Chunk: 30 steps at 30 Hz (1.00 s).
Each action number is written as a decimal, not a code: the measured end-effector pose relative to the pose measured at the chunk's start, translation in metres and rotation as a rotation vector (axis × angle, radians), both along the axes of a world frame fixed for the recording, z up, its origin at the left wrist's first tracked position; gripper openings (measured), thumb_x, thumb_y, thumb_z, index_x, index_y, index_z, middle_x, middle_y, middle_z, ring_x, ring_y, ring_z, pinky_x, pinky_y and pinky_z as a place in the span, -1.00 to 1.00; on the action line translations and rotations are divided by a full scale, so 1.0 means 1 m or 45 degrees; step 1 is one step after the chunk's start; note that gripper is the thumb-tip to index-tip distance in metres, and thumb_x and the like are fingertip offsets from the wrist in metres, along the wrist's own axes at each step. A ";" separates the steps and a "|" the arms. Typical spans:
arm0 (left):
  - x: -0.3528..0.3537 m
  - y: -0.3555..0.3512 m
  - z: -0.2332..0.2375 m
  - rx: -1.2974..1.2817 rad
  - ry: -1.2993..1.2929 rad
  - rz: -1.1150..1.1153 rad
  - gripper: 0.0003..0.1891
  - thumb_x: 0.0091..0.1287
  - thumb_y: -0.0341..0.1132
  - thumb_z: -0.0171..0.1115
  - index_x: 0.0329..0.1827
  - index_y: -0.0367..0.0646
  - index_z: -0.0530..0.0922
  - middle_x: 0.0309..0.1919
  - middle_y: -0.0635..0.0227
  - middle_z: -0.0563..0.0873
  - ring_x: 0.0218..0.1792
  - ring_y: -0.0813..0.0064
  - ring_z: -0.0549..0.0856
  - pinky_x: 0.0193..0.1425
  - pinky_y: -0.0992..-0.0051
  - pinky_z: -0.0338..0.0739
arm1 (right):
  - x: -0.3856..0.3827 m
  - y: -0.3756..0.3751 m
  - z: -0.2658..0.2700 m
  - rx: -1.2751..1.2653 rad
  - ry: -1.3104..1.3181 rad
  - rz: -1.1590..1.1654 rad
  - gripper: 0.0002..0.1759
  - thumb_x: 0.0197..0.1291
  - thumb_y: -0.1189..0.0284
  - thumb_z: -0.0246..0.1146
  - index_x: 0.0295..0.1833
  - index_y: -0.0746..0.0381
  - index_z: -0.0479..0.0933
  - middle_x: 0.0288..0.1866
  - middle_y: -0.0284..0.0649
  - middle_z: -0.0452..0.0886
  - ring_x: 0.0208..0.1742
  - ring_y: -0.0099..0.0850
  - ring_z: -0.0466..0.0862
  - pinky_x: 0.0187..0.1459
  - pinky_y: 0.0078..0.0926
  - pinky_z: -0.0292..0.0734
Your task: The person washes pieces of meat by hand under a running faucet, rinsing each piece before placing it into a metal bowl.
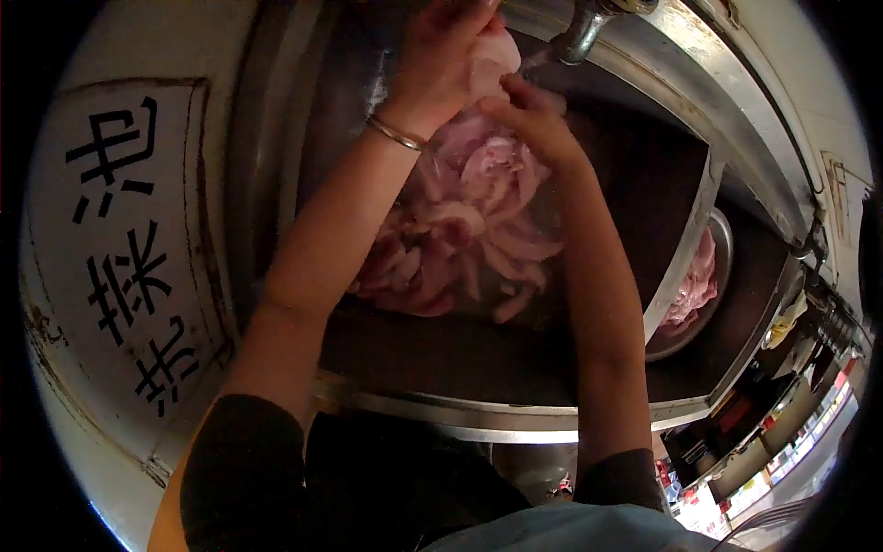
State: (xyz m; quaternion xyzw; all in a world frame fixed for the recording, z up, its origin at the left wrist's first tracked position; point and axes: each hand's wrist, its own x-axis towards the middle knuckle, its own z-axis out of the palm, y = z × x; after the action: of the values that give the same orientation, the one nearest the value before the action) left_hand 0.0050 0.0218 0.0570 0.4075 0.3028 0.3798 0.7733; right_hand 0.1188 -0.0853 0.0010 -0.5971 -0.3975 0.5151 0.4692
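Observation:
Strips of pale pink raw meat [460,221] lie heaped in water in the dark sink basin [368,354]. Above the heap, near the faucet, my left hand [441,69] and my right hand [533,120] are close together, with a pale piece of meat [494,63] between them. The fingers of both are wrapped round it. A metal bangle [395,134] circles my left wrist.
The metal faucet [579,37] hangs over the sink's far edge. Beyond the divider [685,248], a round metal bowl [722,267] holds more raw meat. A sign with black characters [129,248] is at the left. Shelves with items stand at the lower right.

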 end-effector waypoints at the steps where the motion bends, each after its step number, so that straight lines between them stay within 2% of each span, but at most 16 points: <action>1: -0.002 0.007 -0.018 -0.048 -0.310 -0.150 -0.79 0.27 -0.19 0.09 -0.26 -0.15 0.50 -0.45 0.47 0.52 -0.43 0.60 0.48 -0.32 0.56 0.39 | 0.006 0.002 0.006 -0.099 0.150 -0.091 -0.59 0.02 0.32 0.26 -0.06 0.32 0.40 -0.26 -0.28 0.52 -0.31 -0.51 0.51 -0.23 -0.59 0.42; 2: -0.002 0.010 -0.020 -0.094 -0.622 -0.296 -0.77 0.26 -0.17 0.09 -0.22 -0.15 0.51 -0.40 0.44 0.54 -0.38 0.59 0.50 -0.26 0.55 0.42 | 0.011 0.005 0.013 -0.196 0.298 -0.179 -0.48 0.00 0.32 0.28 0.03 0.37 0.35 -0.18 -0.18 0.56 -0.22 -0.45 0.58 -0.16 -0.54 0.48; 3: -0.003 0.007 -0.023 -0.092 -0.622 -0.296 -0.77 0.26 -0.17 0.09 -0.22 -0.15 0.51 -0.40 0.44 0.54 -0.38 0.59 0.50 -0.26 0.55 0.42 | 0.015 0.007 0.021 -0.195 0.298 -0.177 -0.48 0.00 0.32 0.28 0.03 0.37 0.35 -0.18 -0.18 0.56 -0.22 -0.45 0.58 -0.16 -0.54 0.48; 5: -0.004 -0.004 -0.010 -0.096 -0.106 0.070 -0.70 0.16 -0.24 0.21 -0.10 -0.15 0.45 -0.25 0.43 0.57 -0.21 0.59 0.54 -0.11 0.56 0.48 | 0.019 0.010 0.038 0.146 0.565 -0.262 -0.62 0.04 0.40 0.22 -0.03 0.33 0.40 -0.33 -0.24 0.59 -0.30 -0.48 0.59 -0.26 -0.59 0.50; 8: -0.007 -0.006 -0.024 0.029 0.142 -0.242 -0.62 0.12 -0.26 0.26 -0.04 -0.23 0.43 -0.19 0.42 0.55 -0.23 0.64 0.54 -0.15 0.61 0.43 | 0.013 0.018 0.048 0.352 0.552 -0.382 -0.78 0.06 0.45 0.15 -0.17 0.31 0.48 -0.44 -0.30 0.59 -0.36 -0.53 0.58 -0.35 -0.63 0.47; 9: -0.010 -0.009 -0.028 0.030 0.143 -0.245 -0.62 0.12 -0.26 0.26 -0.04 -0.23 0.43 -0.19 0.42 0.55 -0.23 0.64 0.54 -0.15 0.61 0.43 | 0.012 0.023 0.052 0.354 0.552 -0.385 -0.78 0.06 0.45 0.15 -0.17 0.31 0.48 -0.44 -0.30 0.59 -0.36 -0.53 0.58 -0.35 -0.63 0.47; 11: -0.018 -0.020 -0.013 0.217 0.264 -0.516 -0.57 0.12 -0.18 0.27 -0.02 -0.24 0.43 -0.19 0.42 0.55 -0.23 0.69 0.52 -0.15 0.63 0.41 | 0.011 0.034 0.059 0.323 0.076 -0.516 -0.85 0.07 0.46 0.14 -0.29 0.31 0.52 -0.44 -0.31 0.59 -0.37 -0.59 0.55 -0.38 -0.62 0.44; 14: -0.023 -0.020 0.012 0.159 0.394 -0.738 -0.62 0.15 -0.18 0.24 -0.07 -0.25 0.46 -0.22 0.45 0.56 -0.23 0.71 0.50 -0.14 0.65 0.40 | 0.007 0.041 0.056 0.338 -0.129 -0.398 -0.86 0.08 0.47 0.12 -0.32 0.31 0.53 -0.46 -0.33 0.58 -0.41 -0.62 0.51 -0.40 -0.62 0.42; 15: -0.023 -0.021 0.010 0.155 0.396 -0.737 -0.62 0.15 -0.18 0.24 -0.07 -0.25 0.46 -0.22 0.45 0.56 -0.23 0.71 0.50 -0.14 0.65 0.40 | 0.005 0.041 0.056 0.454 -0.009 -0.399 -0.87 0.06 0.50 0.14 -0.27 0.28 0.53 -0.45 -0.32 0.57 -0.43 -0.62 0.50 -0.38 -0.62 0.42; 18: -0.018 -0.028 -0.003 0.155 0.202 -0.631 -0.65 0.15 -0.19 0.23 -0.11 -0.26 0.48 -0.29 0.47 0.57 -0.26 0.70 0.50 -0.18 0.64 0.40 | 0.002 0.040 0.070 0.574 -0.086 -0.357 -0.85 0.05 0.51 0.16 -0.23 0.26 0.53 -0.42 -0.31 0.58 -0.41 -0.60 0.51 -0.33 -0.62 0.43; 20: -0.017 -0.028 -0.013 0.263 0.249 -0.710 -0.80 0.19 -0.30 0.14 -0.17 -0.18 0.53 -0.24 0.48 0.60 -0.25 0.67 0.52 -0.16 0.63 0.41 | -0.003 0.039 0.072 0.521 -0.045 -0.318 -0.86 0.04 0.51 0.17 -0.23 0.25 0.53 -0.41 -0.31 0.58 -0.41 -0.59 0.52 -0.33 -0.62 0.43; 24: -0.009 -0.033 0.001 0.177 0.427 -0.592 -0.81 0.21 -0.28 0.08 -0.24 -0.19 0.55 -0.25 0.45 0.60 -0.22 0.65 0.52 -0.10 0.59 0.41 | -0.007 0.036 0.080 0.502 0.122 -0.332 -0.86 0.02 0.50 0.21 -0.26 0.26 0.51 -0.43 -0.30 0.57 -0.43 -0.58 0.53 -0.38 -0.62 0.43; 25: -0.008 -0.031 0.012 0.322 0.527 -0.616 -0.79 0.22 -0.32 0.03 -0.19 -0.25 0.51 -0.25 0.43 0.58 -0.23 0.66 0.51 -0.11 0.60 0.40 | -0.003 0.034 0.078 0.498 0.120 -0.332 -0.86 0.02 0.50 0.21 -0.26 0.26 0.51 -0.43 -0.30 0.57 -0.43 -0.58 0.53 -0.38 -0.62 0.43; 27: -0.008 -0.031 0.014 0.466 0.631 -0.634 -0.76 0.23 -0.35 -0.02 -0.14 -0.31 0.48 -0.25 0.42 0.56 -0.23 0.66 0.50 -0.11 0.62 0.40 | 0.011 0.025 0.069 0.265 -0.204 -0.147 -0.83 0.00 0.47 0.23 -0.25 0.27 0.49 -0.44 -0.29 0.57 -0.43 -0.58 0.53 -0.43 -0.61 0.42; 29: -0.002 -0.032 0.006 0.399 0.188 -0.480 -0.74 0.24 -0.35 -0.01 -0.07 -0.29 0.45 -0.23 0.41 0.56 -0.21 0.65 0.50 -0.09 0.62 0.39 | 0.021 0.021 0.065 0.352 -0.316 -0.167 -0.80 0.01 0.44 0.24 -0.24 0.29 0.48 -0.44 -0.27 0.56 -0.43 -0.57 0.53 -0.44 -0.60 0.42; 30: -0.001 -0.031 0.002 0.397 0.188 -0.478 -0.74 0.24 -0.35 -0.01 -0.07 -0.29 0.45 -0.23 0.41 0.56 -0.21 0.65 0.50 -0.09 0.62 0.39 | 0.024 0.019 0.061 0.435 -0.430 -0.191 -0.76 0.01 0.41 0.25 -0.22 0.31 0.47 -0.44 -0.25 0.56 -0.43 -0.57 0.53 -0.45 -0.59 0.42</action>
State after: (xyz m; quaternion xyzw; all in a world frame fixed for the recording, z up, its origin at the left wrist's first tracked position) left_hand 0.0042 -0.0095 0.0594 0.5977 0.2152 0.2410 0.7338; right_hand 0.1426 -0.0665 0.0623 -0.6146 -0.5061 0.2972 0.5271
